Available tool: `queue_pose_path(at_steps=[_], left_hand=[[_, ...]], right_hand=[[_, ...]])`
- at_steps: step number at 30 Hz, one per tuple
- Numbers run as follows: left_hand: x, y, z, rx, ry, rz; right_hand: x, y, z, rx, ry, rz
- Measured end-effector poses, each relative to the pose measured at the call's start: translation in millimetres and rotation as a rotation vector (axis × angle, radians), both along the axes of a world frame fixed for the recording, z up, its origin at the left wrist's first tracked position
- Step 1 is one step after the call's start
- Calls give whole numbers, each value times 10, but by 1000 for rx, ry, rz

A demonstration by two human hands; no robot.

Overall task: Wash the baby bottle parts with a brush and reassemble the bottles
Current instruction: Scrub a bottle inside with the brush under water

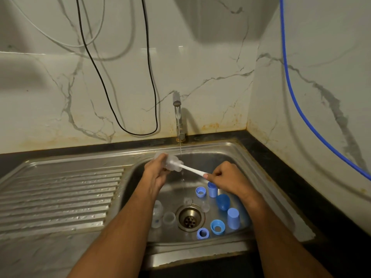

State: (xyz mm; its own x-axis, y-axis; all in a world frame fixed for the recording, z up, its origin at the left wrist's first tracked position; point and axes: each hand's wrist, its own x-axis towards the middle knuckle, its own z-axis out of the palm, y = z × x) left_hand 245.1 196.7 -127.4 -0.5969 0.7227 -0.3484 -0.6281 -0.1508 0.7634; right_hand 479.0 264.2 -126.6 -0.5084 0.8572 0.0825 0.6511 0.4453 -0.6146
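Two bare hands over a steel sink, under a thin stream from the tap at twelve o'clock. Left hand: fingers curled round a clear baby bottle, held tilted with its mouth toward three o'clock. Right hand: fingers closed in a pinch on the end of a white brush, brush head inside the bottle's mouth, handle slanting down toward four o'clock.

On the sink floor, around the drain: blue ring and blue cap at about one o'clock, just beside the right hand; darker blue cup at two o'clock; blue cap upright at three o'clock; blue ring and smaller blue ring at about five o'clock. Clear pieces at nine o'clock: second clear bottle partly behind the left forearm, clear ring beside it. Two small clear parts near twelve and one o'clock of the drain, too faint to identify.

Wet ribbed drainboard at nine o'clock of the basin. Black cable and blue hose hanging against the marble wall.
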Motion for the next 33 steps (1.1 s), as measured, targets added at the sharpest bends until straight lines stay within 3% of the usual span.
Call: queue_pose_path(at_steps=[4, 8, 11, 15, 22, 25, 28, 33], left_hand=[[-2, 37, 131, 89, -100, -1], [-76, 131, 162, 102, -52, 44], [-155, 196, 57, 104, -17, 91], [-277, 237, -50, 129, 79, 37], [-427, 283, 23, 255, 24, 36], [-427, 265, 28, 259, -134, 81], [-373, 240, 60, 294, -167, 74], [-329, 226, 51, 340, -55, 2]], right_hand=[[-73, -74, -39, 40, 19, 84], [-193, -99, 58, 316, -91, 108], [-316, -13, 116, 410, -121, 118], [-420, 73, -6, 403, -134, 115], [-424, 175, 12, 292, 19, 206], [-401, 234, -25, 234, -37, 172], [-372, 269, -30, 302, -81, 89], [-262, 257, 36, 339, -108, 67]])
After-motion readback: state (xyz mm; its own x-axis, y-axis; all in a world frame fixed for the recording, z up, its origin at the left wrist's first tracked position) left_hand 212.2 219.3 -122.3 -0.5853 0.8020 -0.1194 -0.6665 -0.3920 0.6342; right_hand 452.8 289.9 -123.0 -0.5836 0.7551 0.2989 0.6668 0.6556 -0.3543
